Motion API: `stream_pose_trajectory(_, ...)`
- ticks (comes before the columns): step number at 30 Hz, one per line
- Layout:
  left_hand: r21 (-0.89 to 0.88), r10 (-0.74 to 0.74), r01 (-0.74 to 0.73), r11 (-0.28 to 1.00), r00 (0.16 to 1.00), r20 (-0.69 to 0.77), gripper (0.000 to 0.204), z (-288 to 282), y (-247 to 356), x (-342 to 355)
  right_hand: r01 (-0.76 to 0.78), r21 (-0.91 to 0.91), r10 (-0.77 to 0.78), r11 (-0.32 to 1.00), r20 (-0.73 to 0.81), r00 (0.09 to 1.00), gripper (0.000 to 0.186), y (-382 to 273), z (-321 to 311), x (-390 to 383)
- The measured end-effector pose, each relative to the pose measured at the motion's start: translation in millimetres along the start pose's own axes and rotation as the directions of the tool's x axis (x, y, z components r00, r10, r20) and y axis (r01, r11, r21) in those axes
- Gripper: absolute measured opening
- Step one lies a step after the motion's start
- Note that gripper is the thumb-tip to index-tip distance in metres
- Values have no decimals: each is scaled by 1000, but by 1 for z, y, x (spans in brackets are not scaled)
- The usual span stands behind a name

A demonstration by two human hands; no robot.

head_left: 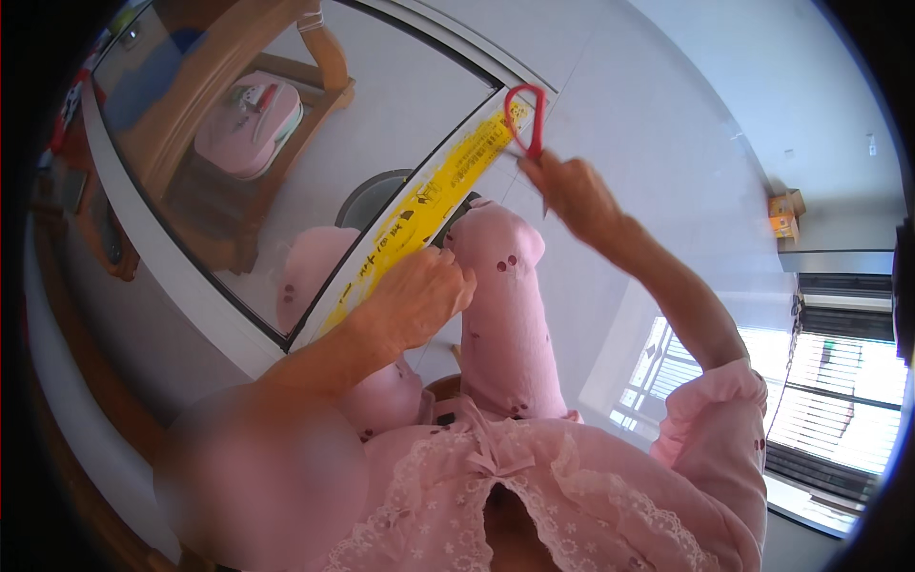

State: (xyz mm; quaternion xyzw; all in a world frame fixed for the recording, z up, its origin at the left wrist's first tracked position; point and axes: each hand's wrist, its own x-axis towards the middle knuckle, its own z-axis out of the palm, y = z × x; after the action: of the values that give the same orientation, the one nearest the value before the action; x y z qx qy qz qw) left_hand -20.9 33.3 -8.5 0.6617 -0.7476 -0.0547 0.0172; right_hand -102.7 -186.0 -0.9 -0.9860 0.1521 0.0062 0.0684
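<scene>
A worn yellow adhesive strip (438,195) with dark printing runs along the white frame (310,331) of a glass panel (286,205). My left hand (419,296) lies over the strip's near end, its fingers curled in; whether anything is between them is hidden. Beyond the far end of the strip, my right hand (577,200) grips red-handled scissors (539,124). Their red loop points up and away, and a thin metal tip shows below my fingers. The scissors look lifted off the strip.
My pink-clad knees (496,253) are close under the frame. Through the glass show a wooden stool (329,57) and a pink box (243,133). A round dark grey object (372,195) sits behind the frame. An orange carton (785,214) stands far right, near a window (839,381).
</scene>
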Motion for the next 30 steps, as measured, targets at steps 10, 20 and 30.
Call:
stream_pose_trajectory(10, 8, 11, -11, 1000, 1000, 11, 10, -1, 0, 1, -49, 92, 51, 995, -21, 998, 33, -2, -1, -4)
stream_pose_trajectory(20, 6, 8, -8, 1000, 998, 69, 18, 1, -3, -4, -145, 146, 136, 979, 70, 988, 34, -13, -5, -3)
stream_pose_trajectory(30, -88, 1, -5, 996, 999, -41, 21, 10, 1, -2, 141, 1, -141, 990, -51, 989, 15, -7, 12, -6)
